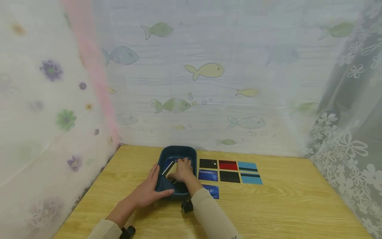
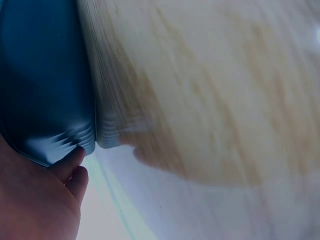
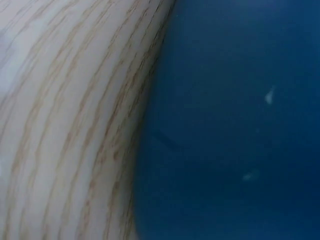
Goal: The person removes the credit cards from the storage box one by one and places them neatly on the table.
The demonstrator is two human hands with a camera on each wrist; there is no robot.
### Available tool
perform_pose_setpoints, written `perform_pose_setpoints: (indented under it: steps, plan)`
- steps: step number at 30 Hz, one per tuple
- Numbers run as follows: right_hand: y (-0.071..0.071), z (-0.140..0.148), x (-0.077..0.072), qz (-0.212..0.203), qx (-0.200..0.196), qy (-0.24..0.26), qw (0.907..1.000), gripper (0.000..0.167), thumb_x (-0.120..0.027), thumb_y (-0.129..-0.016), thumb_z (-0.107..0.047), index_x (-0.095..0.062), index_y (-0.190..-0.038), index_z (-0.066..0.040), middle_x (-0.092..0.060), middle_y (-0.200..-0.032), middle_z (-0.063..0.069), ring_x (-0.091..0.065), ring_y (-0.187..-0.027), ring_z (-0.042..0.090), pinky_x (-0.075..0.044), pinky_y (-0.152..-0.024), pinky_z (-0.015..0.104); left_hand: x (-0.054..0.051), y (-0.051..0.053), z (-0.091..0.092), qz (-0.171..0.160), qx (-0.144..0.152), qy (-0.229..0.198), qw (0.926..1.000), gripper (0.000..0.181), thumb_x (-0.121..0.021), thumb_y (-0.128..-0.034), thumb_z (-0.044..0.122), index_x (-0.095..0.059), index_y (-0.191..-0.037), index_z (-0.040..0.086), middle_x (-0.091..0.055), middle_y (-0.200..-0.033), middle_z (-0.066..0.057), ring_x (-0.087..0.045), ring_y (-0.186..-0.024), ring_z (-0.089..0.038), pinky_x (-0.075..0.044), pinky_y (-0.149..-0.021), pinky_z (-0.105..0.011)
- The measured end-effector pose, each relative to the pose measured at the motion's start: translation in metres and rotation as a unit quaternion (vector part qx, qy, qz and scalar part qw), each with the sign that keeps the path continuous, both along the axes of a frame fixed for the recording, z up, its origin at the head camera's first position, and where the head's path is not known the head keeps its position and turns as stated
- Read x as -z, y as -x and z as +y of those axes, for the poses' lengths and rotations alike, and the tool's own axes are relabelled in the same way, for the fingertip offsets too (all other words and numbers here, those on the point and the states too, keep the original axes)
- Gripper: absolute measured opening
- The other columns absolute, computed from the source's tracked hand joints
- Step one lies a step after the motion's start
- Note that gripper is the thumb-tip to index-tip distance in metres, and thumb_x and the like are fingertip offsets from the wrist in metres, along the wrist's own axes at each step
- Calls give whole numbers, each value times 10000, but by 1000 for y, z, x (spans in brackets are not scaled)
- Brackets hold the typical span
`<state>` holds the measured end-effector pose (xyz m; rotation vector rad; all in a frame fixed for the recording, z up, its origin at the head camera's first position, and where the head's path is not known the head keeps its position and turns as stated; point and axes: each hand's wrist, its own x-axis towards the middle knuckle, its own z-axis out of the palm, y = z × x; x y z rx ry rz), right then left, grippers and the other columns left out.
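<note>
A dark blue plastic bin (image 1: pixel 195 156) stands on the wooden table. My left hand (image 1: pixel 146 191) steadies it, fingers straight along its left side and thumb stretched along the near rim. In the left wrist view, fingertips (image 2: pixel 75 157) touch the ribbed corner of the bin (image 2: pixel 45 75). My right hand (image 1: pixel 182 171) reaches inside, fingers curled, and holds a tilted yellowish card (image 1: pixel 170 169) with dark and white stripes. The hand covers part of the card; blue shows beneath. In the right wrist view only the bin wall (image 3: pixel 225 125) and table appear, without the hand.
Right of the bin lie rows of cards: a black card (image 1: pixel 208 163), a red card (image 1: pixel 228 165), light blue cards (image 1: pixel 252 179), a dark blue card (image 1: pixel 208 175) and another black card (image 1: pixel 229 177). A blue VIP card (image 1: pixel 214 192) is partly behind the right forearm. Patterned curtains (image 1: pixel 209 99) enclose the table.
</note>
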<state>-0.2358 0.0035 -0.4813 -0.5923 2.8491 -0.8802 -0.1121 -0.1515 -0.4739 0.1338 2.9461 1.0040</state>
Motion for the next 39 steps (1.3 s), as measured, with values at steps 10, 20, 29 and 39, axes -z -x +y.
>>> perform_pose_setpoints:
  steps: [10,20,29,39]
  plan:
    - [-6,2,-7,-5,187,84,9998,780,-913,-764,-412,-595,-1344,1,-459,-1357,228,-410,-1284,403,-392,-1084,566,3,1,-1,1,-2,18,10000,1243,-645,-845,762,22,-1655,95,92,-1721,-93,-329,-1478,-437,-369,-1093,-647]
    - [-6,4,-11,421,311,443,9976,552,-861,-841,-289,-647,-1271,-16,-587,-1241,167,-503,-1194,352,-426,-1026,536,2,2,-1,-13,-3,73,10000,1253,-649,-841,762,17,-1653,77,90,-1719,-115,-285,-1502,-433,-350,-1112,-644]
    - [-4,6,-7,326,440,1298,9900,342,-810,-858,-93,-657,-1143,17,-680,-1075,158,-638,-938,277,-554,-817,401,4,0,0,-62,-11,77,10000,1256,-649,-835,769,19,-1655,91,84,-1721,-99,-274,-1512,-413,-342,-1127,-626]
    - [-6,9,-13,258,360,2041,9779,319,-707,-828,25,-707,-1147,41,-675,-1119,178,-621,-1001,309,-553,-828,415,0,-1,-1,-133,-37,139,9998,1252,-641,-838,772,22,-1655,95,94,-1722,-85,-323,-1489,-417,-363,-1112,-626]
